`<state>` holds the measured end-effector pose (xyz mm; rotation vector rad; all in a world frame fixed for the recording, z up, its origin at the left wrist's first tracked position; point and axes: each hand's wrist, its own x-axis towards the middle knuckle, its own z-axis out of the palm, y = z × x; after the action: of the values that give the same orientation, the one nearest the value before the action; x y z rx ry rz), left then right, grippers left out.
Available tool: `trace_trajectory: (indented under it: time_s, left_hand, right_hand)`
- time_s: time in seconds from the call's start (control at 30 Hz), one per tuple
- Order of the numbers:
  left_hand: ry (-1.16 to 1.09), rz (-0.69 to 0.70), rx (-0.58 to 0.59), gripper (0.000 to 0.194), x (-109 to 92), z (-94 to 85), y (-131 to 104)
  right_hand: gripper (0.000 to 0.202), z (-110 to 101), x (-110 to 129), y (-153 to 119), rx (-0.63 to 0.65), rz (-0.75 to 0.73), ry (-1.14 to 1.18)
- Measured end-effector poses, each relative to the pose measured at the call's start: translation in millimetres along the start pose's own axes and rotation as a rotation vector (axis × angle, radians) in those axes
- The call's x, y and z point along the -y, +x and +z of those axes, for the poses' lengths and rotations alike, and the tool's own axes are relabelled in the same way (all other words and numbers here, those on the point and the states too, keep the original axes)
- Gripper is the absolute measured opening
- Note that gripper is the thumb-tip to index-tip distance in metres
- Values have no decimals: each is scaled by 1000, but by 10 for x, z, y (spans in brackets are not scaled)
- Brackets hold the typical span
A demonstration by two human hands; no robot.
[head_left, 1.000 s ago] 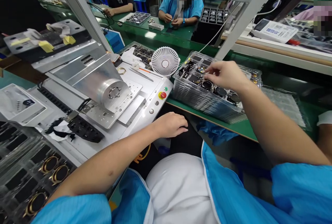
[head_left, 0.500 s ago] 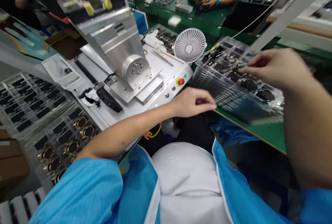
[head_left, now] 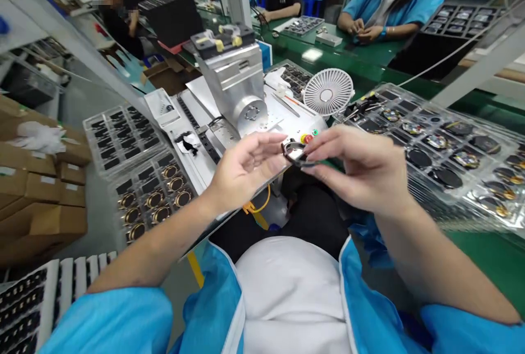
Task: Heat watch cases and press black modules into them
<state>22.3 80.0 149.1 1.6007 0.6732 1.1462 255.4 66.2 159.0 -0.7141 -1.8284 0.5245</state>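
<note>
A dark round watch case [head_left: 292, 159] hangs in the air in front of my chest, between both hands. My right hand [head_left: 363, 170] pinches its right side between thumb and fingers. At its left edge, my left hand [head_left: 246, 170] has thumb and fingertips closed on the rim. Behind the case is the white machine bed with a metal fixture block [head_left: 250, 110] on top. To the right stands a stack of clear trays [head_left: 437, 124] holding round watch parts.
A small white fan [head_left: 328, 92] stands behind my right hand, near a red emergency button [head_left: 308, 139]. On the left lie trays with gold-rimmed watch cases [head_left: 155, 198] and black parts [head_left: 123, 138]. Cardboard boxes [head_left: 36, 184] are stacked farther left. Co-workers sit across the green bench.
My right hand has come from above the right-hand trays to the middle, where it holds the watch case. My left hand has risen and closed on the case's other side. The view has turned.
</note>
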Motion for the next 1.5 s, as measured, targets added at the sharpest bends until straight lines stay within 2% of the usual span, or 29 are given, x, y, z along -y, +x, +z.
trace_trajectory:
  time_s: [0.07,0.17,0.3,0.4,0.7,0.97,1.2,1.33,1.5]
  left_hand:
    - [28,25,-18,52,-1,-62,-186]
    - [57,83,-88,62,27,-174,-326]
    - [63,205,-180,63,76,-313,-340]
    - [53,280,-217,63,70,-385,-342]
    - [72,258,-257,68,9,-503,-447]
    - [-9,294,-252,67,18,-426,-313]
    - [46,230,-346,69,113,-427,-234]
    - [-98,222,-318,72,186,-464,-178]
    - [-353,129,-205,56,231,-543,-112]
  right_hand:
    - [19,148,-3,-4,52,-152,-88]
    - [24,340,-4,57,74,-299,-167]
    - [31,542,-15,197,102,-445,-222]
    - [33,636,-1,295,125,-491,-228]
    - [33,767,49,392,99,-456,-175]
    - [32,770,-95,421,39,-395,-76]
    - [28,803,-254,549,62,-345,-3]
    - [26,868,-343,577,38,-324,48]
    - [23,935,-375,588,3,-297,56]
